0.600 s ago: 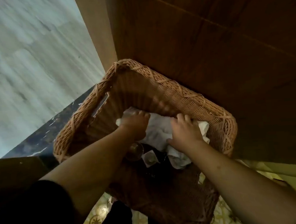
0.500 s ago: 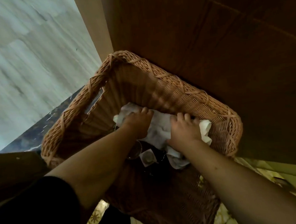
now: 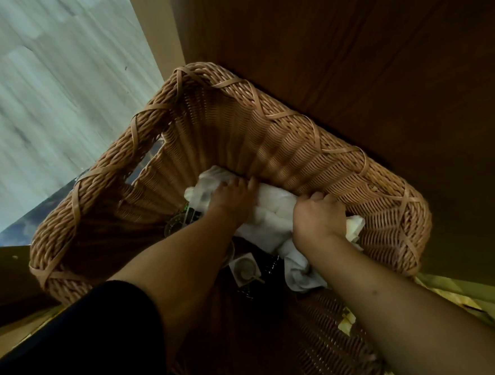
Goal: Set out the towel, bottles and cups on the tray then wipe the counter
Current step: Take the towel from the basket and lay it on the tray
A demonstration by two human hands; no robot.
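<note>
A: Where are the hands?

B: Both reach down into a deep woven basket (image 3: 266, 133). The left hand (image 3: 232, 197) lies on the white towel (image 3: 272, 217) near the basket's far wall, fingers bent down over the cloth and pressing into it. The right hand (image 3: 318, 217) is beside it, nearer the basket's right wall, fingers curled into the towel and gripping a bunch of it

A: So both hold the towel?

B: The right one plainly does. The left has its fingers curved over the cloth; whether they close under it I cannot tell

A: And where does the towel lie?

B: Crumpled along the far side of the basket's bottom, running from under the left hand to the right wall, with one fold hanging toward the near side below the right wrist

A: Anything else in there?

B: Below the towel, between the two forearms, a small pale square cap with a round top (image 3: 244, 268) shows on something dark, likely a bottle. Left of the left wrist there is a clear glass rim (image 3: 174, 226), partly hidden by the arm, and a bit of green just above it; too dim to name

A: And around the basket?

B: It stands against a dark wood panel (image 3: 378, 61) on its far-right side. Pale floor (image 3: 44, 99) lies to the left. The left arm wears a black sleeve (image 3: 75, 345)
</note>
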